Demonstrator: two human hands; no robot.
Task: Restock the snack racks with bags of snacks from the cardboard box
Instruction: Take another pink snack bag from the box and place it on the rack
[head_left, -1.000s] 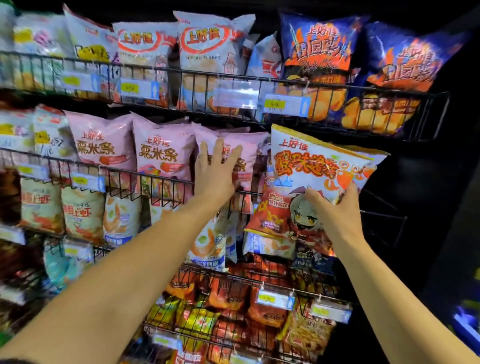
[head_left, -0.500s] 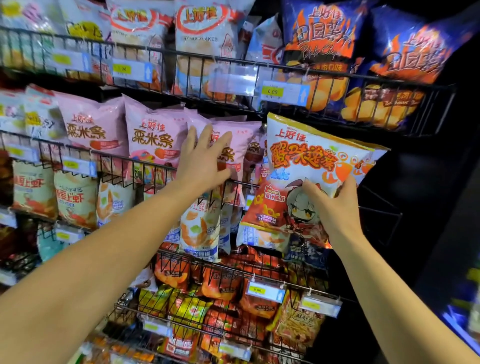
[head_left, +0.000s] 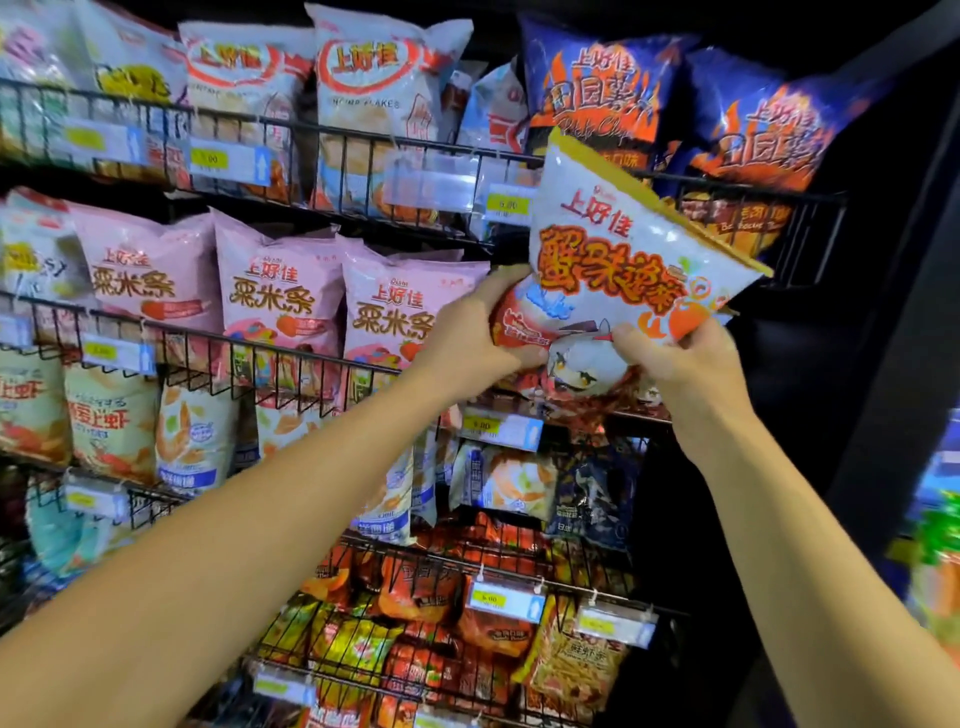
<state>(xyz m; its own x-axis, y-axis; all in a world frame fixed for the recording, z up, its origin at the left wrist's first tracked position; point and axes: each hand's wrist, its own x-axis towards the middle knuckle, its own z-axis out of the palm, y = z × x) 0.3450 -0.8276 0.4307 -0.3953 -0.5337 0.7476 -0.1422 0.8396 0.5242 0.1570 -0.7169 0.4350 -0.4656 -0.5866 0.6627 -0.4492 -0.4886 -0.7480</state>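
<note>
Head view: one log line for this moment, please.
left hand: holds snack bag | right hand: holds bag | bag: tilted, at second rack

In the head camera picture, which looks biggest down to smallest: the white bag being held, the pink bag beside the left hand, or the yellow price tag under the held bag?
1. White bag, held by both hands; it is nearer the camera, which may enlarge it.
2. Pink bag, partly hidden by the rack wire.
3. Yellow price tag, clearly smallest.

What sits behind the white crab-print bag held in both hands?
Behind the white crab-print bag show the upper wire rack, a blue chip bag and a price tag. The rack slot directly behind the bag is covered.
</note>
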